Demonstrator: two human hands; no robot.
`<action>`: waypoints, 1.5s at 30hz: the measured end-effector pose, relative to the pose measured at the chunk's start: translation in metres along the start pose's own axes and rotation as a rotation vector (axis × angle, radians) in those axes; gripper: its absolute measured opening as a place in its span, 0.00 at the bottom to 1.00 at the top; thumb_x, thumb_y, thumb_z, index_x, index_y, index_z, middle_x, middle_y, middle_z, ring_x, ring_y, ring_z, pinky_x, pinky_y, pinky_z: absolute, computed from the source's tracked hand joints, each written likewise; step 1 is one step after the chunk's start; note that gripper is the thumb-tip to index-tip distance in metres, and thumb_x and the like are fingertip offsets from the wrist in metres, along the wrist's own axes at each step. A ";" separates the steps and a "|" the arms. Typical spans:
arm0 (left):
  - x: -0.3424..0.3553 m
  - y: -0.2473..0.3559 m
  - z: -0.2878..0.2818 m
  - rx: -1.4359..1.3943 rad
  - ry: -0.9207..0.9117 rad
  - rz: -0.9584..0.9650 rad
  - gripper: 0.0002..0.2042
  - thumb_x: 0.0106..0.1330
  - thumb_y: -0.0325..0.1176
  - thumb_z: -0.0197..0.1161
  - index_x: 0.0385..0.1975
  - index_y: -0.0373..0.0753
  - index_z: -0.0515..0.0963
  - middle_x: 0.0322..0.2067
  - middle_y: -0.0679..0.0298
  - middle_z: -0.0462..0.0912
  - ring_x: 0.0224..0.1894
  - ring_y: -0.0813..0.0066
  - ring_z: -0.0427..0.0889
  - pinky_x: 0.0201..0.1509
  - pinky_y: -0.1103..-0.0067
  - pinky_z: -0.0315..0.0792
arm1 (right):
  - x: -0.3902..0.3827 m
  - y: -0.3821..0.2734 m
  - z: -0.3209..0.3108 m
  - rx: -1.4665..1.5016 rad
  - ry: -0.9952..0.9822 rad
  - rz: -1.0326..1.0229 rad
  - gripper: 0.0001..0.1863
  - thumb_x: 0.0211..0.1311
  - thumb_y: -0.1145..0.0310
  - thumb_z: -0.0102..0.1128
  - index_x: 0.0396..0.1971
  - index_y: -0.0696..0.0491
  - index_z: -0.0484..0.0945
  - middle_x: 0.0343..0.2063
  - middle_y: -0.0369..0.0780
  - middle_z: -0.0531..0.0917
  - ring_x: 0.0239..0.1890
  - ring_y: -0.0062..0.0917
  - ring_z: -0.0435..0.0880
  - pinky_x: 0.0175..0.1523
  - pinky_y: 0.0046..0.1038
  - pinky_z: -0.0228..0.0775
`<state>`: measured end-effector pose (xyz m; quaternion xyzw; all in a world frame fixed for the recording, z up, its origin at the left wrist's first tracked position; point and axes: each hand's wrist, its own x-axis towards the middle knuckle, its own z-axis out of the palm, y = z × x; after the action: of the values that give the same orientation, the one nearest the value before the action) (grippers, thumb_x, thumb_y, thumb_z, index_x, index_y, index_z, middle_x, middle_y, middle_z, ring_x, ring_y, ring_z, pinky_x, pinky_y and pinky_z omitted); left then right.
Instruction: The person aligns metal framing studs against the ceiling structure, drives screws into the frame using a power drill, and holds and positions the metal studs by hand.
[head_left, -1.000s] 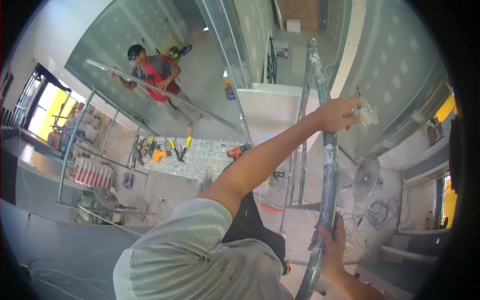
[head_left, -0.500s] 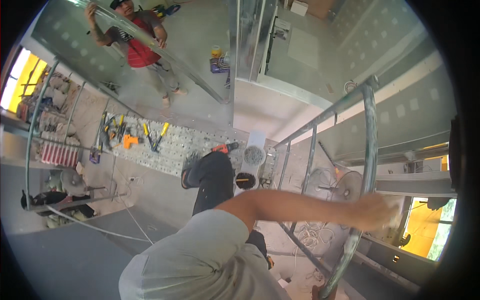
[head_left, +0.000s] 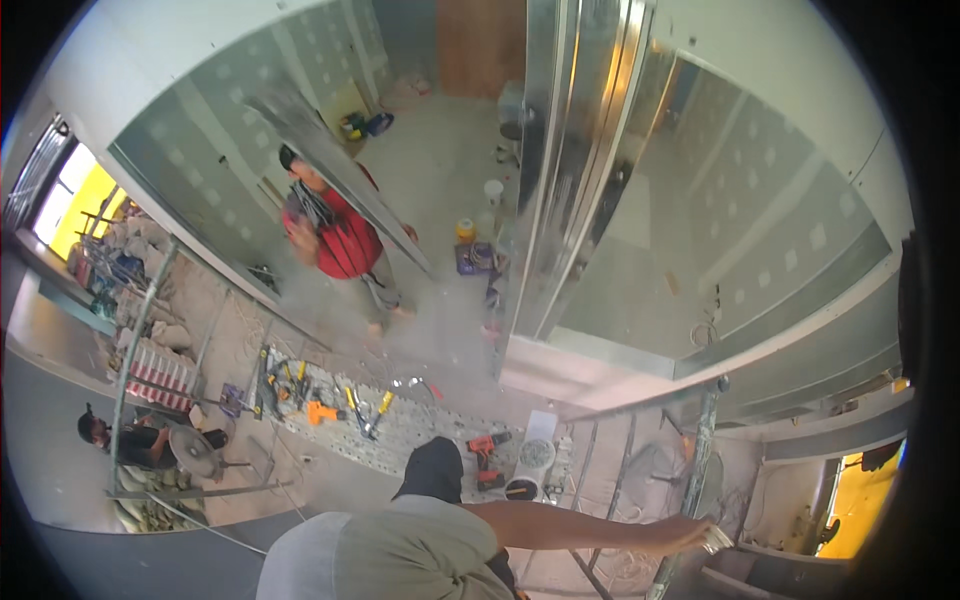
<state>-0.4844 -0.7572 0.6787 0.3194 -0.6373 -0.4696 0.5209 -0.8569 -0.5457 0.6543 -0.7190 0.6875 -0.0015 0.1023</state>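
My left arm stretches across to the right from a grey sleeve. My left hand (head_left: 685, 535) is closed on a small pale, shiny object (head_left: 717, 540) whose kind I cannot make out. It is beside the upright tube of a scaffold guardrail (head_left: 700, 450). My right hand is out of view. Below, on a perforated metal platform (head_left: 410, 430), lies a red cordless drill (head_left: 484, 447). Close to it stand a white bucket of small metal pieces (head_left: 536, 456) and a dark-filled bucket (head_left: 520, 490). My dark-clad knee (head_left: 432, 468) is over the platform edge.
An orange power tool (head_left: 322, 412) and yellow-handled snips (head_left: 362, 410) lie farther left on the platform. Beyond, a person in red (head_left: 345, 245) holds a long metal channel (head_left: 340, 160). Another person (head_left: 145, 440) is low at left, near a fan (head_left: 192, 450). Upright metal studs (head_left: 590, 150) stand ahead.
My view has tilted up toward the room. My left hand appears lower, with its pale object clearer. My right hand, partly seen at the rail before, has left view. The person's channel has shifted.
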 end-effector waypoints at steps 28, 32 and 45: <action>-0.504 0.180 -0.390 0.768 0.321 -1.099 0.20 0.77 0.46 0.53 0.52 0.33 0.64 0.43 0.38 0.83 0.46 0.36 0.82 0.45 0.53 0.75 | 0.097 -0.179 0.036 -0.051 -0.082 0.726 0.68 0.45 0.43 0.76 0.78 0.48 0.38 0.75 0.58 0.47 0.74 0.66 0.44 0.71 0.67 0.48; -0.545 0.184 -0.392 0.726 0.443 -1.162 0.20 0.76 0.47 0.54 0.49 0.33 0.66 0.38 0.38 0.82 0.43 0.36 0.82 0.43 0.52 0.73 | 0.083 -0.199 0.033 -0.043 0.051 0.744 0.76 0.43 0.47 0.80 0.77 0.47 0.24 0.76 0.57 0.33 0.75 0.67 0.35 0.71 0.68 0.45; -0.597 0.172 -0.348 0.601 0.730 -1.179 0.20 0.75 0.47 0.56 0.48 0.31 0.69 0.28 0.47 0.82 0.34 0.48 0.84 0.38 0.60 0.74 | 0.089 -0.202 -0.003 0.010 -0.144 0.693 0.77 0.43 0.47 0.81 0.77 0.49 0.24 0.76 0.58 0.36 0.75 0.66 0.37 0.77 0.60 0.38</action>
<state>0.0159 -0.2534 0.6274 0.8710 -0.2485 -0.3407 0.2521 -0.6532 -0.6276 0.6750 -0.4408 0.8816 0.0808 0.1484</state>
